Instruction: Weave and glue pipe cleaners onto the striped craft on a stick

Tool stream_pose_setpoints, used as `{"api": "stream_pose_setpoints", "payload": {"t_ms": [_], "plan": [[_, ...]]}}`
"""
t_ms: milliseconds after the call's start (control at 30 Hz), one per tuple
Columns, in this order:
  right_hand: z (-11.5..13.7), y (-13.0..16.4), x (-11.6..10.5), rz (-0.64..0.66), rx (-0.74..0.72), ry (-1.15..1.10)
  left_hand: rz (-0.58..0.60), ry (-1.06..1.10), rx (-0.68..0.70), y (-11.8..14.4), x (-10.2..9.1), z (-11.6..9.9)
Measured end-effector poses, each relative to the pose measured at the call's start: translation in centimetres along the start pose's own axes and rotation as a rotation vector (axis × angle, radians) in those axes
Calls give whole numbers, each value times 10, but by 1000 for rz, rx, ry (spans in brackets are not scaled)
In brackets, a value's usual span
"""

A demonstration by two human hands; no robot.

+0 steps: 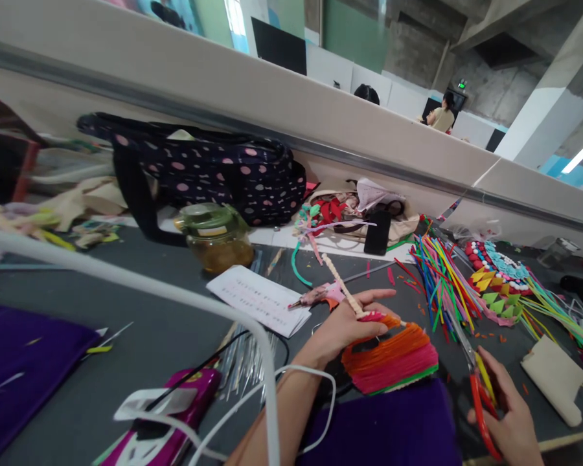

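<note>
The left hand (342,323) lies palm-down on a fan-shaped bundle of orange, pink and green strips (391,362), fingers closed loosely around the top of it where a beaded cream stick (342,285) rises out toward the back of the tabletop (140,323). The right hand (510,421) is wrapped around the red handles of a pair of scissors (476,382), whose blades point up toward the loose heap of coloured straws (440,278). The fan sits at the near edge, partly over a purple cloth (388,427), just right of the left wrist. It looks light and springy, made of thin plastic strips that would bend or splay if pinched at the outer edge; the firm place to take it appears to be the gathered end by the stick, where the strips meet. The stick itself seems thin and likely to flex. Further out lie a pink glue gun (320,296), a printed paper sheet (260,299), a green-lidded jar (216,236), a dark phone (377,232) and a spotted bag (208,168).
</note>
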State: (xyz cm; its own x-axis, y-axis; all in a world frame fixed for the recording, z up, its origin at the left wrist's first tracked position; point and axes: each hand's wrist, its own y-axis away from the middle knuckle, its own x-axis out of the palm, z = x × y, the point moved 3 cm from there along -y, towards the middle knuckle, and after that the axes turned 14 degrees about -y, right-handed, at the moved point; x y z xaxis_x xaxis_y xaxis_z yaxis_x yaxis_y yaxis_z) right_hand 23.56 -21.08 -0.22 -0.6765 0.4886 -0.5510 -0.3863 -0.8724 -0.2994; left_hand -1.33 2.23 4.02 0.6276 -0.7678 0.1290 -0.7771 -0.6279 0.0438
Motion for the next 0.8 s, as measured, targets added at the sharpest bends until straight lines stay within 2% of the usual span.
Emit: {"api": "stream_pose_setpoints", "payload": {"t_ms": [67, 200, 367, 500, 800], "plan": [[18, 0, 0, 2, -70, 67, 10, -18, 14, 1, 1, -2], [48, -1, 4, 16, -311, 189, 21, -30, 14, 2, 2, -1], [71, -8, 8, 51, -480, 290, 36, -36, 12, 3, 3, 1], [76, -12, 10, 119, -515, 331, 29, -50, 24, 4, 2, 0], [74, -19, 9, 190, -480, 384, 47, -93, 50, 6, 3, -3]]}}
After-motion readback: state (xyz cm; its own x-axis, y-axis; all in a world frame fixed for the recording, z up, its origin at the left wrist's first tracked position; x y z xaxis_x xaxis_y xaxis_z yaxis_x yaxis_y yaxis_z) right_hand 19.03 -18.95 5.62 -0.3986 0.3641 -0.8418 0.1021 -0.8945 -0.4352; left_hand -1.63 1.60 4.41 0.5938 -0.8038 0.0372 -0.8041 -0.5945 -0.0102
